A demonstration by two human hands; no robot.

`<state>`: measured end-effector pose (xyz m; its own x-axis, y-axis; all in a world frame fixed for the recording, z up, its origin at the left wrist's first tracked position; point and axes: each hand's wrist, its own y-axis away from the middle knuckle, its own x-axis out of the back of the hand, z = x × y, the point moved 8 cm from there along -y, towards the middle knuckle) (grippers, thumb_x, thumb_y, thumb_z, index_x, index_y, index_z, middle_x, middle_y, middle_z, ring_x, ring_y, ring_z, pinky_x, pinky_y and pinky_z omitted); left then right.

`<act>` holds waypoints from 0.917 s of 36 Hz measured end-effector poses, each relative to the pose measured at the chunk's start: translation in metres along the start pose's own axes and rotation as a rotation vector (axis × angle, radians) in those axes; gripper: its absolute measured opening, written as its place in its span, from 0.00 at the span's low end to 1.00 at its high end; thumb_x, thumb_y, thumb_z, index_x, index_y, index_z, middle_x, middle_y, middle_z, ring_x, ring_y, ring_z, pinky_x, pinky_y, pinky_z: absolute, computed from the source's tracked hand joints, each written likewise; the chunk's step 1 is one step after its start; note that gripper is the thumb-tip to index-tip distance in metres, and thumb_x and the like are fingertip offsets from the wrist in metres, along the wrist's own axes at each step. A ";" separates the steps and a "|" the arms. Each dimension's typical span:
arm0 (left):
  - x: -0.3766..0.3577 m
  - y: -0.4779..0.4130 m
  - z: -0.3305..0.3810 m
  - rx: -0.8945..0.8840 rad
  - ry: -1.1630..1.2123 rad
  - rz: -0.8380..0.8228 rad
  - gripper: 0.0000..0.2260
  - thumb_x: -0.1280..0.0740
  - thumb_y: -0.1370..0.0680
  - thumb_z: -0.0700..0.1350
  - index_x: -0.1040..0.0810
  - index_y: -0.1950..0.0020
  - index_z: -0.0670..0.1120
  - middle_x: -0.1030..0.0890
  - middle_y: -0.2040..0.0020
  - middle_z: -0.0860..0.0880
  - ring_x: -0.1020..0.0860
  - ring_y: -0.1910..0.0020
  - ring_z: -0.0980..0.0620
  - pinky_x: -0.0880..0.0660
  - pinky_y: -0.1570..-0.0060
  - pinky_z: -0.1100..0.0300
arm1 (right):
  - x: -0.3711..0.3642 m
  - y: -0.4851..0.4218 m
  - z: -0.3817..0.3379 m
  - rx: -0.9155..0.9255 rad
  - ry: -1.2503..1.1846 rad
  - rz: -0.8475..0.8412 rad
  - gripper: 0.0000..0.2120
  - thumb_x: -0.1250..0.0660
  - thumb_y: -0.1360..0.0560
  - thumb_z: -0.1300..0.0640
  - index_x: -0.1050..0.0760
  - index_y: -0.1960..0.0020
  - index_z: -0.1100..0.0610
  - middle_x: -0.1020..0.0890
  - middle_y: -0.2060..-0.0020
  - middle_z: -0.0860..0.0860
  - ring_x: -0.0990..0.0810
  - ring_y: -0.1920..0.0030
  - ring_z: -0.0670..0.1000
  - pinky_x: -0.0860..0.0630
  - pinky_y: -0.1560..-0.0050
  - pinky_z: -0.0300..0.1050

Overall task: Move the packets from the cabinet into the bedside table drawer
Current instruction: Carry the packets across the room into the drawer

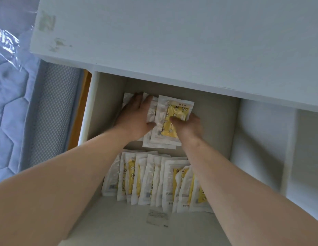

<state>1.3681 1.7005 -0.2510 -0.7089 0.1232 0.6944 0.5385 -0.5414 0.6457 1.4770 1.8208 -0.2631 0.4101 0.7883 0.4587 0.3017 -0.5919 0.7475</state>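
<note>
With right grip (189, 126) curled round packet stack (172, 110), left grip (135, 114) flat against it, holds stack at back of bedside table drawer (213, 121); likely placing step, next calls for clean release.

The packets (172, 110) were white with yellow panels printed in small dark-outlined stars and faces; the drawer (105, 107) was pale beige inside; the bedside table top (172, 41) was white, with greenish scuffed patches near one corner; the mattress (7, 103) was pale blue, quilted in hexagons; its side panel (51, 107) was grey with fine dotted mesh; a wooden strip (80, 112) was orange-yellow.
</note>
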 end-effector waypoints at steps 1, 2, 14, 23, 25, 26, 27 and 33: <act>-0.002 0.002 -0.001 0.004 -0.038 -0.024 0.38 0.35 0.23 0.53 0.58 0.22 0.52 0.58 0.22 0.47 0.58 0.23 0.47 0.52 0.26 0.53 | 0.002 0.001 0.001 -0.001 -0.009 0.002 0.16 0.33 0.25 0.52 0.27 0.40 0.56 0.22 0.50 0.49 0.21 0.49 0.53 0.31 0.57 0.39; -0.005 0.005 -0.003 0.015 -0.069 -0.037 0.40 0.34 0.23 0.53 0.60 0.23 0.52 0.60 0.22 0.48 0.59 0.23 0.47 0.52 0.26 0.52 | 0.003 0.002 0.002 -0.001 -0.020 0.003 0.16 0.33 0.25 0.52 0.27 0.39 0.57 0.23 0.51 0.49 0.22 0.50 0.52 0.32 0.58 0.39; 0.002 0.032 -0.006 0.162 -0.239 0.085 0.36 0.33 0.24 0.48 0.52 0.24 0.44 0.56 0.23 0.46 0.55 0.23 0.45 0.42 0.29 0.53 | -0.010 0.014 0.001 0.037 -0.022 -0.079 0.19 0.32 0.25 0.56 0.32 0.36 0.60 0.29 0.54 0.49 0.26 0.55 0.51 0.29 0.56 0.42; 0.002 0.020 0.000 0.057 -0.193 0.010 0.37 0.31 0.26 0.51 0.49 0.24 0.56 0.45 0.25 0.50 0.46 0.27 0.44 0.43 0.30 0.50 | 0.006 0.010 0.010 0.062 0.275 0.033 0.18 0.32 0.27 0.50 0.30 0.41 0.57 0.25 0.42 0.54 0.25 0.43 0.57 0.26 0.46 0.50; 0.004 0.019 -0.001 0.061 -0.182 0.006 0.36 0.30 0.26 0.50 0.48 0.24 0.57 0.44 0.26 0.50 0.45 0.28 0.44 0.41 0.31 0.51 | 0.007 0.011 0.010 0.076 0.297 0.042 0.21 0.31 0.28 0.51 0.31 0.38 0.57 0.27 0.41 0.55 0.27 0.41 0.58 0.29 0.47 0.47; 0.005 0.019 -0.001 0.065 -0.177 0.004 0.36 0.31 0.26 0.50 0.48 0.24 0.57 0.44 0.26 0.50 0.45 0.29 0.44 0.41 0.31 0.51 | 0.006 0.011 0.010 0.091 0.288 0.035 0.22 0.31 0.28 0.52 0.32 0.38 0.58 0.27 0.41 0.55 0.27 0.41 0.58 0.29 0.48 0.46; 0.005 0.019 -0.001 0.069 -0.174 0.005 0.36 0.31 0.26 0.49 0.48 0.24 0.57 0.44 0.26 0.50 0.45 0.29 0.44 0.41 0.31 0.51 | 0.004 0.012 0.010 0.102 0.274 0.024 0.22 0.30 0.28 0.53 0.32 0.38 0.58 0.28 0.41 0.56 0.26 0.42 0.58 0.29 0.49 0.46; 0.010 0.020 -0.001 0.091 -0.159 0.063 0.34 0.33 0.25 0.42 0.47 0.24 0.55 0.48 0.25 0.53 0.48 0.27 0.43 0.40 0.32 0.52 | -0.008 0.017 0.004 0.160 0.250 -0.003 0.24 0.29 0.28 0.56 0.35 0.37 0.59 0.30 0.40 0.57 0.27 0.42 0.59 0.29 0.47 0.47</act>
<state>1.3718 1.6904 -0.2315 -0.5960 0.2252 0.7708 0.6235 -0.4752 0.6209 1.4828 1.8040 -0.2557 0.1901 0.7951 0.5759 0.4424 -0.5930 0.6728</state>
